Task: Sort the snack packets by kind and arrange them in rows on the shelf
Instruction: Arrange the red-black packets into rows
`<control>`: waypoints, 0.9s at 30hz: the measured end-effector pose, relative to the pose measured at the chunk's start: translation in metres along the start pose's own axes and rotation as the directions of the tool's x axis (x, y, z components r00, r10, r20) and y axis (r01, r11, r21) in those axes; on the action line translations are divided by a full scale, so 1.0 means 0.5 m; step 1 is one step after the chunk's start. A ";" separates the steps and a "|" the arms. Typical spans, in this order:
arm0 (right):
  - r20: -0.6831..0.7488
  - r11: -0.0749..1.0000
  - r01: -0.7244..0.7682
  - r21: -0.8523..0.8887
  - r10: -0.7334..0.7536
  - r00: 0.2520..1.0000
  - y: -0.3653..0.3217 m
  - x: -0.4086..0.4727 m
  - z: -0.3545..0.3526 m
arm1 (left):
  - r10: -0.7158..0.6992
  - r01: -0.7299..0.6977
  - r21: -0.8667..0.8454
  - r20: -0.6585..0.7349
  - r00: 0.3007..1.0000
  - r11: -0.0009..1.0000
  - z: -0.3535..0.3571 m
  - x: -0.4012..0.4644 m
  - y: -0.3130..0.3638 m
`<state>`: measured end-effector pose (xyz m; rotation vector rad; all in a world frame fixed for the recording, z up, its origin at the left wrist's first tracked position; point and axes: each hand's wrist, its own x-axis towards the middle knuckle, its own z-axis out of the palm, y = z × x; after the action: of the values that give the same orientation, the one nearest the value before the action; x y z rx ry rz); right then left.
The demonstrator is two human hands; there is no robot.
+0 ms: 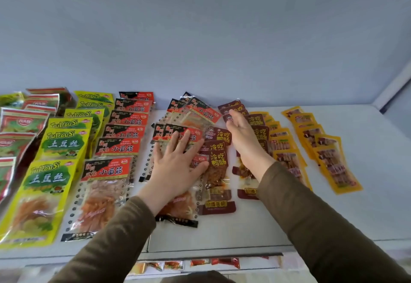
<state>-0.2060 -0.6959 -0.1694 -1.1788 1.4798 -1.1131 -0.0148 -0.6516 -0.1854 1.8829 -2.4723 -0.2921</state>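
Observation:
Snack packets lie in rows on a white shelf [244, 227]. From the left: red-and-green packets [20, 124], yellow-green potato-shred packets [57, 142], a neat row of red-and-black gluten packets [117, 147], a looser pile of the same gluten packets [195, 111], dark red duck-intestine packets [219, 160], and two rows of yellow packets [329, 160]. My left hand [178, 164] lies flat, fingers spread, on the loose gluten pile. My right hand [242, 135] stands on edge between the dark red rows, fingertips touching a far dark red packet; no grasp shows.
The shelf's back wall [222, 49] rises right behind the rows. A side panel [393, 91] closes the right end. Bare shelf surface lies at the front right. A lower shelf [200, 262] with more orange and red packets shows under the front edge.

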 end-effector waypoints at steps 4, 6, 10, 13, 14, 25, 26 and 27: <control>-0.052 0.993 0.114 -0.039 -0.116 0.992 -0.015 -0.019 0.002 | 0.034 -0.039 -0.165 -0.029 0.999 0.985 -0.014 -0.004 -0.006; 0.015 0.970 0.198 -0.140 -0.198 0.980 -0.025 -0.044 0.022 | 0.063 -0.085 -0.181 -0.124 0.990 0.980 -0.029 0.001 -0.020; 0.249 0.713 0.331 -0.618 -0.222 0.943 0.010 -0.071 0.067 | 0.108 -0.108 -0.019 -0.005 0.994 0.994 -0.025 0.021 -0.053; 0.309 0.528 0.346 -0.776 -0.159 0.938 0.052 -0.063 0.050 | 0.054 -0.053 -0.009 0.019 0.998 0.999 0.001 0.023 -0.060; 0.319 0.483 0.354 -0.801 -0.157 0.935 0.058 -0.059 0.039 | 0.037 -0.037 -0.016 0.007 0.999 0.999 0.005 0.023 -0.062; 0.350 0.376 0.375 -0.847 -0.136 0.927 0.059 -0.031 -0.036 | 0.005 -0.004 -0.050 0.009 1.000 0.999 -0.005 0.020 -0.073; 0.353 0.362 0.387 -0.848 -0.159 0.922 0.051 -0.034 -0.036 | 0.011 -0.012 -0.089 -0.011 1.000 0.996 -0.012 0.020 -0.073; 0.347 0.370 0.397 -0.840 -0.197 0.917 0.038 -0.040 -0.034 | 0.016 -0.022 -0.136 -0.051 0.999 0.990 -0.022 0.021 -0.074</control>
<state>-0.2230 -0.6718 -0.1826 -2.3302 1.7896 -0.2654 0.0191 -0.6729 -0.1815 1.7903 -2.3713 -0.3984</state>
